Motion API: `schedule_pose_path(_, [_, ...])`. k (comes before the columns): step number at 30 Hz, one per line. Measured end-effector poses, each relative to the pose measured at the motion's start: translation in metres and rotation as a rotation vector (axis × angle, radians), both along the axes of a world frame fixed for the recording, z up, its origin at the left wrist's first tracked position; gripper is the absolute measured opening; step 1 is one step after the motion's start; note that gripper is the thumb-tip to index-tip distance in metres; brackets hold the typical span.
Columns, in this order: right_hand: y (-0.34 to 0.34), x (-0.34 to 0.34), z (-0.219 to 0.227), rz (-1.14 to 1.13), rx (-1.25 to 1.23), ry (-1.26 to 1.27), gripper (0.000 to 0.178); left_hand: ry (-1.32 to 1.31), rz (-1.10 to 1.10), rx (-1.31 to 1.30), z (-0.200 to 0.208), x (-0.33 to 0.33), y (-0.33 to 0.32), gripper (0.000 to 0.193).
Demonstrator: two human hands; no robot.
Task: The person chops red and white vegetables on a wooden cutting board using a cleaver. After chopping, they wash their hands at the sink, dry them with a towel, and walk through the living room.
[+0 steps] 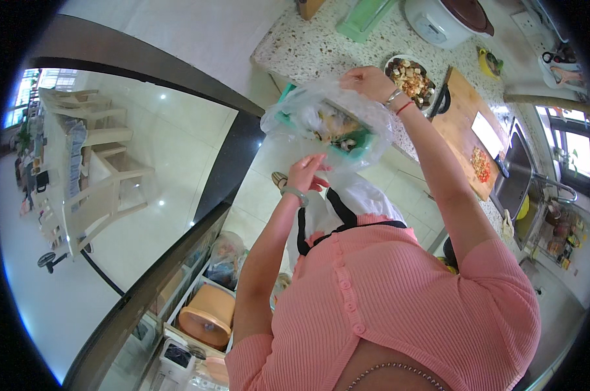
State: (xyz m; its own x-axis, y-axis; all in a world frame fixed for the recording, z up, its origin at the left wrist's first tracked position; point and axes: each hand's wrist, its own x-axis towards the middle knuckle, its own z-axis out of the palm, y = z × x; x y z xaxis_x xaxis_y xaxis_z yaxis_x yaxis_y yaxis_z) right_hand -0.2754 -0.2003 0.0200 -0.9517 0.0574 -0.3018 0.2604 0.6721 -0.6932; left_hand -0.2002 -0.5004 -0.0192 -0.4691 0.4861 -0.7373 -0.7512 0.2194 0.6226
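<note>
A clear plastic bag lines a green bin that hangs below the counter's edge, with food scraps inside. My right hand, wearing a bracelet and a red string, is closed at the bag's far edge, its fingertips partly hidden. Below the bag's near edge is my left hand, a pale bangle at its wrist. Its fingers are bent and apart, close to the plastic; I cannot make out firm contact.
On the speckled counter stand a plate of chopped food, a white cooker and a green container. A cutting board carries a knife and chopped red pieces. A sink lies right; shelves stand lower left.
</note>
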Motion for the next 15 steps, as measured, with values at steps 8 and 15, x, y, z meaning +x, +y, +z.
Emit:
schedule_pose_path(8, [0.020,-0.009,0.002,-0.016,-0.300,-0.216,0.049,-0.194,0.307,0.104,-0.044,0.000,-0.045,0.049])
schedule_pose_path(15, [0.000,-0.017,-0.017,-0.417,-0.663,-0.321,0.046,-0.416,0.422,0.321,-0.069,-0.009,-0.047,0.043])
